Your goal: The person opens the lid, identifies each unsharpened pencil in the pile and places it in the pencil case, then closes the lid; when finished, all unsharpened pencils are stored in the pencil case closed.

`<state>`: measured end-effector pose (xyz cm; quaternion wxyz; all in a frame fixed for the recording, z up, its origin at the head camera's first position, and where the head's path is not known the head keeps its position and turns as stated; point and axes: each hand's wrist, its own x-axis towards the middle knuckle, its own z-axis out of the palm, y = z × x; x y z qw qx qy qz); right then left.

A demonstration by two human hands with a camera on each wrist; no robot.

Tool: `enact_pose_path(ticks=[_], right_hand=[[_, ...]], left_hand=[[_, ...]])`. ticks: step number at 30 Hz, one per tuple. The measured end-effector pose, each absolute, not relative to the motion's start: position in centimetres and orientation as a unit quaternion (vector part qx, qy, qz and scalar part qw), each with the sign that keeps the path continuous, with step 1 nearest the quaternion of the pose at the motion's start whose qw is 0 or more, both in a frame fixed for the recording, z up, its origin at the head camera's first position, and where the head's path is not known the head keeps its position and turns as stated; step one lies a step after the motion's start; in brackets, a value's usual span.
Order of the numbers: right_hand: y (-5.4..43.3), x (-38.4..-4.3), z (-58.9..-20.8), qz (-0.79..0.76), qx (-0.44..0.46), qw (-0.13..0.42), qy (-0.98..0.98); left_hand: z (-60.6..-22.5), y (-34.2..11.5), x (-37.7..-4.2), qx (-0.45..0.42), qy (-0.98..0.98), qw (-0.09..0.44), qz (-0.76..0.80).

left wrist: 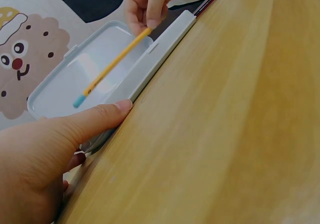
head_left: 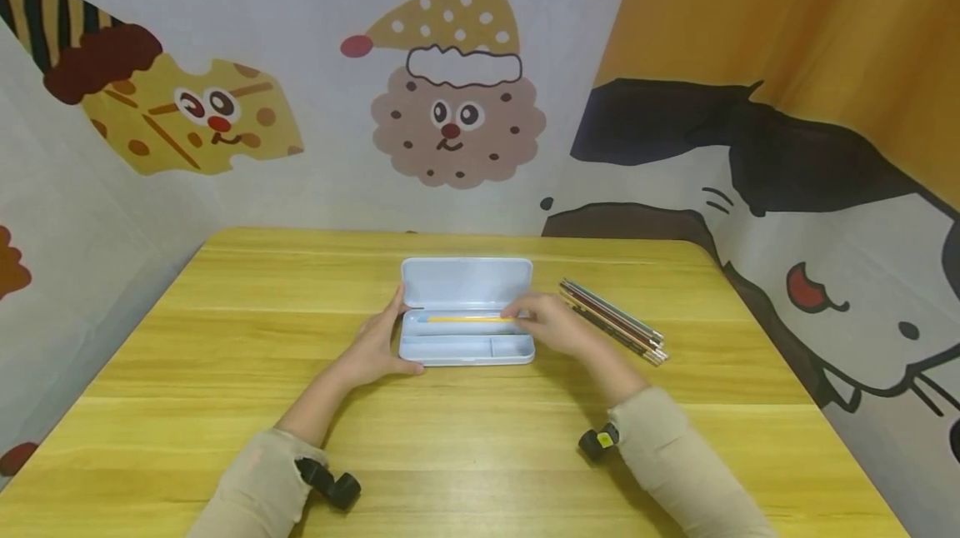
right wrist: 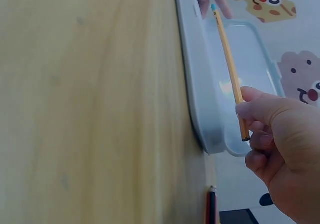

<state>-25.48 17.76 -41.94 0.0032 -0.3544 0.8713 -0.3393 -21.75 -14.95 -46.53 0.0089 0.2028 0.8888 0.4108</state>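
A pale blue pencil case [head_left: 467, 283] lies open on the table, its lid tipped back and its tray split into compartments. The person's left hand [head_left: 371, 353] holds the left end of the case, thumb [left wrist: 112, 113] along the front edge and fingers round the far side. A yellow pencil [head_left: 465, 320] with a light blue tip hangs over the rear long compartment, roughly parallel to it. Thumb and forefinger of the right hand [head_left: 553, 325] pinch this pencil near its right end; in the right wrist view its dark end [right wrist: 245, 138] sticks out past the fingers.
Several pencils [head_left: 613, 321] in dark and muted colours lie in a slanted bundle on the table, right of the case. The wooden table [head_left: 465, 455] reaches back to a wall cloth [head_left: 330, 196] with cartoon prints. Small black cameras sit on both sleeved wrists.
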Motion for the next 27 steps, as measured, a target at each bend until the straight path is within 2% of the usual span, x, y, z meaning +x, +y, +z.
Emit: enact_pose_path(ticks=[16, 27], right_hand=[[15.9, -26.4, -43.4, -0.328, -0.339, 0.025, 0.881], [15.4, -26.7, -43.6, -0.281, -0.339, 0.02, 0.897]], left_hand=[[-46.4, -14.9, -21.5, 0.204, 0.887, 0.01, 0.413], [-46.4, -15.0, -21.6, 0.202, 0.89, 0.009, 0.408]])
